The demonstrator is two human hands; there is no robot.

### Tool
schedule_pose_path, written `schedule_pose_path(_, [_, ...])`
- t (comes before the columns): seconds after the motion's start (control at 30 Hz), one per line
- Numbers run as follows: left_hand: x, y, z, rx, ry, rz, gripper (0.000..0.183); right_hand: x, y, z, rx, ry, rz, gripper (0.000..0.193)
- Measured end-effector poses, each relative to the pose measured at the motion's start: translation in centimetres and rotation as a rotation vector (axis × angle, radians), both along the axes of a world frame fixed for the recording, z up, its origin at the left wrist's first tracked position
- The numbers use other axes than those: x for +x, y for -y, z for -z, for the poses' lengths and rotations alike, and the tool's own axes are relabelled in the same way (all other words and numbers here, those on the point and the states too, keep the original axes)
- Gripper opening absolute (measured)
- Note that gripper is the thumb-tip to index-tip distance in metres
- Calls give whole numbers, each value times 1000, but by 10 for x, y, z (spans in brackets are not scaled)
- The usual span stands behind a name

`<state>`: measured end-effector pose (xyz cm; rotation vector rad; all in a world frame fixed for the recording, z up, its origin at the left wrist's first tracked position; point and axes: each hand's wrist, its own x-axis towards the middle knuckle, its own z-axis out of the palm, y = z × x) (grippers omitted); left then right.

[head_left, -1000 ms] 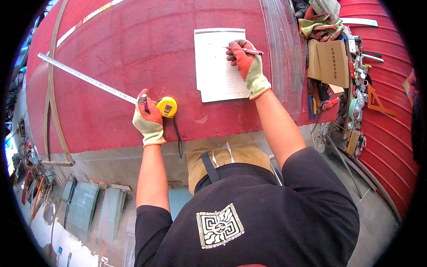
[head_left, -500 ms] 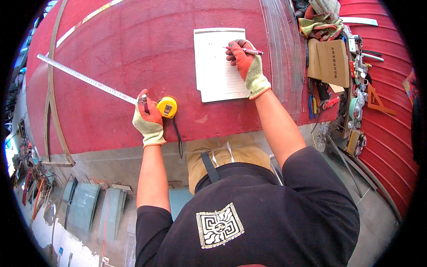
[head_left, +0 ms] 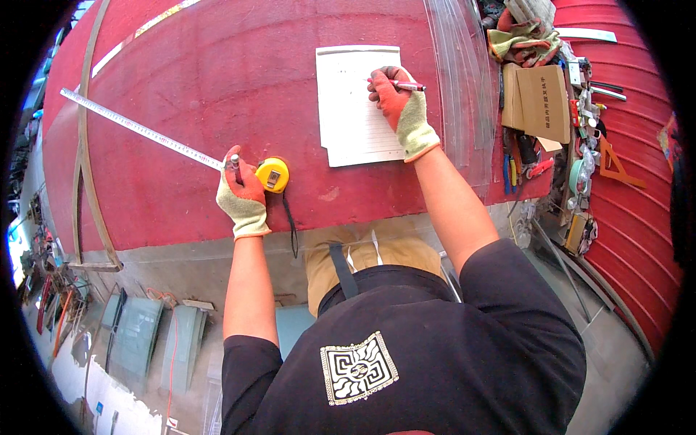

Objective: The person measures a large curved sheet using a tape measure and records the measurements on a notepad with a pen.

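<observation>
My right hand, in a cream glove with a red palm, is closed around a red-and-white pen. It rests on the upper right part of a white lined notepad, which bears a few small marks. My left hand, gloved alike, is closed around a short, dark, pen-like tool with a silver end. Against that hand's right side lies a yellow tape measure with a black strap. Its pale blade stretches from beneath the left hand to the far left.
A red-covered table carries all this. Clear strips lie right of the notepad. Beyond them are a cardboard box, spare gloves, pliers and an orange set square. A wooden frame crosses the table's left end.
My right hand and the pen have shifted very slightly down and left over the notepad. My left hand, the tape measure and its blade stay where they were.
</observation>
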<state>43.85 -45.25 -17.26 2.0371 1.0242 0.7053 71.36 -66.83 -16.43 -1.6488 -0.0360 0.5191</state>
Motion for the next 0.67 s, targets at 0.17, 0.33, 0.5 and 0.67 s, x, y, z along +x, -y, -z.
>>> schedule_pose_path(0.17, [2,0,-1,21,-17,11,30,0,2,8,-46,98,1,24])
schedule_pose_path(0.33, [0,-1,3,21,-34,-6,30,-1,0,9,-70,71,5,25])
schedule_pose_path(0.5, [1,0,3,13,-13,-7,29,-1,1,11,-56,98,-22,29])
schedule_pose_path(0.67, [0,0,0,-21,-38,-7,28,-1,0,12,-74,59,-54,31])
